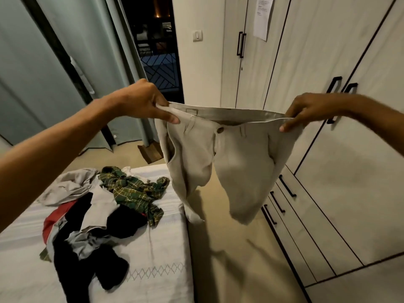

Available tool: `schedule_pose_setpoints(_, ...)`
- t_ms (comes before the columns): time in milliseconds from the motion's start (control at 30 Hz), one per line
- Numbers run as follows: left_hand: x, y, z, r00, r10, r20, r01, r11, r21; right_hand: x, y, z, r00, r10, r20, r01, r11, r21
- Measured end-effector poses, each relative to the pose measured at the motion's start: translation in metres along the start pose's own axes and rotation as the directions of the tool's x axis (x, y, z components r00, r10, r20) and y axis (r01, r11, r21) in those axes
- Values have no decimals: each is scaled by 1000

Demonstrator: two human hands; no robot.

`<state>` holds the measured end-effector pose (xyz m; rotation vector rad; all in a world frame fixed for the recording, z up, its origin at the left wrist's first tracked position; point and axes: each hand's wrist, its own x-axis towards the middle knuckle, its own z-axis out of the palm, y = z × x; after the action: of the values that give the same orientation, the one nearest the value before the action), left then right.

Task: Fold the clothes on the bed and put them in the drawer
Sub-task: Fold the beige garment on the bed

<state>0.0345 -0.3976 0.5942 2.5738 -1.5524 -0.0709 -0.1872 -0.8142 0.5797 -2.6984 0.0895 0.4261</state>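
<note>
Hands, left (144,101) and right (306,111), were well apart, each pinching the waistband of beige shorts (218,158) held above the floor beside the bed (161,243).

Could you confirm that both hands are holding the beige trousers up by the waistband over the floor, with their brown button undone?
Not quite: the head view shows the brown button fastened. The left hand and right hand do hold the beige trousers by the waistband over the floor.
</note>
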Motion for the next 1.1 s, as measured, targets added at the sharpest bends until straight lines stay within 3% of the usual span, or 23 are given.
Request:
schedule_pose_setpoints(67, 1, -2, -4, 1000, -26, -13, 25, 991, -130, -23, -2, -16, 998, -39, 58, 29, 986, 167)
schedule_pose_setpoints(133, 10, -2, -5, 994, -92, -65, 77, 978, -194, -30, 3, -23, 994, -14, -105, 37, 975, 219)
schedule_pose_setpoints(200, 28, 6, 7, 983, -161, -87, 148, 978, -146, -20, 12, -18, 944, 63, -323, -37, 996, 87)
schedule_pose_setpoints(300, 63, 27, 42, 975, -190, -113, 187, 982, -41, 6, 13, 6, 904, 123, -410, -169, 983, -75)
schedule_pose_setpoints(400, 81, 43, 79, 968, -240, -77, 227, 963, -142, 14, 10, 31, 892, 258, -370, -264, 964, 36)
schedule_pose_setpoints(500, 83, 66, 110, 968, -249, -11, 231, 913, -335, 8, 8, 62, 897, 368, -246, -318, 922, 220)
schedule_pose_setpoints(600, 80, 102, 135, 982, -187, 9, 169, 867, -469, 5, -3, 93, 906, 406, -122, -283, 793, 540)
schedule_pose_setpoints(667, 80, 129, 149, 992, -126, -18, 102, 873, -478, 8, -12, 108, 925, 379, -31, -271, 714, 645)
schedule_pose_setpoints(767, 84, 164, 161, 999, -10, -32, -5, 898, -440, 20, -25, 123, 947, 317, 42, -251, 653, 715)
schedule_pose_setpoints(967, 82, 167, 159, 993, 117, -19, -115, 922, -370, 33, -32, 118, 942, 337, -8, -187, 545, 817)
schedule_pose_setpoints(1100, 92, 166, 160, 996, 81, -48, -93, 936, -339, 41, -46, 120, 948, 319, -27, -190, 628, 755)
